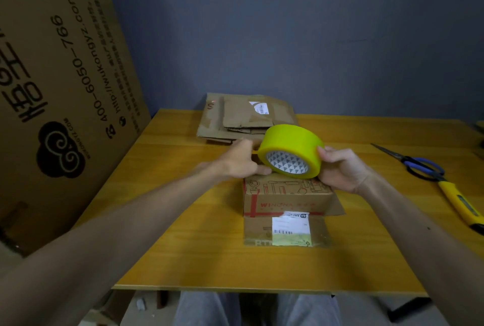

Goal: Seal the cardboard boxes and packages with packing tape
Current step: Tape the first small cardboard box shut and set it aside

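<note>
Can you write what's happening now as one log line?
right hand: holds tape roll | left hand: touches it | box: below both

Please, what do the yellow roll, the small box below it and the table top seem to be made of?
Tape roll: smooth yellow film, apparently plastic, slightly glossy; patterned core probably card. Box: matte brown cardboard, folded flaps, red print. Table top: wood-grain lines, faint sheen, possibly laminate rather than solid wood.

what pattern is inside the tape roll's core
White with small grey triangles, inside the yellow tape roll; the head view shows it best.
</note>
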